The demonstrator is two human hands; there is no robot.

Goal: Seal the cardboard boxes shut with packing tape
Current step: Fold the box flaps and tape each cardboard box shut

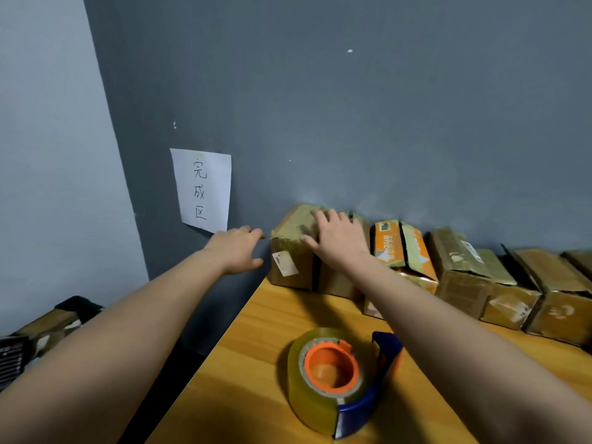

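Observation:
A small brown cardboard box (290,251) with a white label stands at the far left corner of the wooden table (256,331), against the grey wall. My right hand (339,240) lies on its top with fingers spread. My left hand (238,251) hovers just left of the box, fingers loosely extended, holding nothing. A roll of clear packing tape (323,376) with an orange core sits in a blue dispenser (368,402) near the table's front.
A row of boxes runs right along the wall: an orange-printed box (403,251) with its flaps apart, then several brown boxes (464,270). A paper sign (203,190) hangs on the wall. More boxes (51,325) lie low at the left, beyond the table's edge.

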